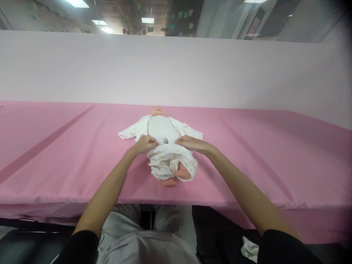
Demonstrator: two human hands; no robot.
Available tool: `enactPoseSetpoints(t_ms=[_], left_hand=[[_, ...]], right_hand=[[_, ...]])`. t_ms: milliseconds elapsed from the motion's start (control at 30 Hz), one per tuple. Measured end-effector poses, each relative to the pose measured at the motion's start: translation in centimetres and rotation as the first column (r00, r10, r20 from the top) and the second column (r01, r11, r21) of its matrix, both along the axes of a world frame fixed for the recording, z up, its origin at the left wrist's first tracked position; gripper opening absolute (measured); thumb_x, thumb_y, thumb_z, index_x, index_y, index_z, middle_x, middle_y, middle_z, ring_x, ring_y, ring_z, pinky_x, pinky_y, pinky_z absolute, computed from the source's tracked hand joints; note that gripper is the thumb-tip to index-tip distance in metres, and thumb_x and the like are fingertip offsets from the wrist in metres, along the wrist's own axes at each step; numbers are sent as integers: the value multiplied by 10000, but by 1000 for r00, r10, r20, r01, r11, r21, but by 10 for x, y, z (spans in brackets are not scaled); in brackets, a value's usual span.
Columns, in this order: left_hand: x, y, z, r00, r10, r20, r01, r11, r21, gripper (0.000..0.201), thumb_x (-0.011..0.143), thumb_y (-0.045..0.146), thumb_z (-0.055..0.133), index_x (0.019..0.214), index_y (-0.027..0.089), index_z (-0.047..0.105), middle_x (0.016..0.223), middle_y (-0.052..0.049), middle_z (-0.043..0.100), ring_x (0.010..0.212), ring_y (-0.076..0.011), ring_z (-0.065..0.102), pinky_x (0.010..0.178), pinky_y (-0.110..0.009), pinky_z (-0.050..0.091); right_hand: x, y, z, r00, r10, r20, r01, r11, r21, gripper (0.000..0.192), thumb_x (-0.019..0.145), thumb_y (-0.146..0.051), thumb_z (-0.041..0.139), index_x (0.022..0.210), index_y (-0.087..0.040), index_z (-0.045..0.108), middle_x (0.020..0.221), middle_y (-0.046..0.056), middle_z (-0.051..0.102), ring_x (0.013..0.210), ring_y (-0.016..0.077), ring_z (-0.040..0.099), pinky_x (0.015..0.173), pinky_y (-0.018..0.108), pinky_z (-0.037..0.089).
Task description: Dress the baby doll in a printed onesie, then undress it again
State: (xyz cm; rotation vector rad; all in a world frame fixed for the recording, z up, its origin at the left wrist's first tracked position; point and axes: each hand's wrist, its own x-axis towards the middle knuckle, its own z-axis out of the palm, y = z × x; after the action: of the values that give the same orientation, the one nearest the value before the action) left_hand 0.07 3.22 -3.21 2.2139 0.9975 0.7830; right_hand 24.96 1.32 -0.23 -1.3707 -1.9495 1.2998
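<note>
Lying on its back in the middle of a pink table (261, 154), a baby doll (162, 129) points its head away from the person and its feet toward the near edge. The doll wears a white patterned suit (165, 161), open over the pale chest, with both sleeves spread out flat to either side. The lower half of the suit is bunched up around the legs, and two bare orange feet (181, 172) poke out of the cloth close to the table's front edge.

The left hand (144, 143) is closed into a pinch on the cloth at the doll's waist, on the left side of the body. The right hand (191, 143) lies on the other side of the waist, fingers curled down and gripping the edge of the same suit. Both hands sit level with each other, with the doll's belly between them.

A pale pink wall (176, 69) rises behind the table. Below the table edge the person's lap in light trousers (154, 234) shows, and a small white cloth (249, 249) lies on the dark floor to the right.
</note>
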Motion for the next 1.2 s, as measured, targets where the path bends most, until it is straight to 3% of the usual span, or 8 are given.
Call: enactPoseSetpoints(t_ms=[133,333,433,600,800,900,1033,1200], left_hand=[[-10,0,6,991,-128,21,130,979,-158,417,777,415,544,493,170,363,520,38,285,532,-94,251,542,-264,220],[-24,7,4,977,-178,115,210,889,-407,444,698,465,649,525,185,351,581,34,298,552,-102,279,539,-267,218],[-28,11,-2,984,-160,80,179,877,-446,522,670,495,686,511,187,296,565,45,234,519,-89,219,510,-271,159],[-31,15,-6,990,-136,34,137,881,-453,491,662,502,702,503,180,366,551,45,258,493,-76,208,482,-269,124],[-30,12,-6,970,-150,192,227,845,-485,384,658,440,722,526,165,489,568,37,400,541,-89,356,525,-251,275],[-26,12,-12,926,-79,369,284,789,-545,278,650,376,724,583,147,582,632,11,523,624,-109,463,617,-259,365],[-20,18,-24,834,138,535,284,723,-629,235,583,316,741,640,109,647,650,-30,598,653,-134,532,624,-267,401],[-11,22,-31,738,269,619,259,734,-628,204,578,280,722,578,117,599,559,-4,546,539,-101,482,523,-241,350]], right_hand=[[-1,2,2,993,-107,-43,105,993,-45,229,658,-240,579,488,-193,432,468,-40,402,461,85,294,433,255,198],[7,17,-15,883,-291,-368,177,933,-313,122,631,-252,665,697,-152,639,694,51,672,672,187,601,610,275,465],[17,20,-30,864,-284,-415,143,930,-339,179,641,-239,693,794,-148,673,792,73,711,769,215,646,727,297,499],[27,17,-48,860,-309,-407,156,917,-367,200,646,-244,710,827,-160,689,850,76,721,848,242,658,817,333,499],[22,8,-55,767,-348,-539,155,915,-372,176,633,-298,628,730,-160,679,808,92,713,850,273,654,841,390,491],[19,3,-56,696,-388,-605,180,909,-376,162,613,-301,592,705,-189,663,779,77,706,862,287,650,851,421,485],[17,3,-55,656,-388,-647,194,916,-352,184,595,-298,577,728,-193,650,755,75,696,859,296,640,839,439,479],[17,11,-61,634,-360,-684,209,932,-296,203,609,-308,577,761,-188,638,743,73,688,845,292,633,814,428,480]])
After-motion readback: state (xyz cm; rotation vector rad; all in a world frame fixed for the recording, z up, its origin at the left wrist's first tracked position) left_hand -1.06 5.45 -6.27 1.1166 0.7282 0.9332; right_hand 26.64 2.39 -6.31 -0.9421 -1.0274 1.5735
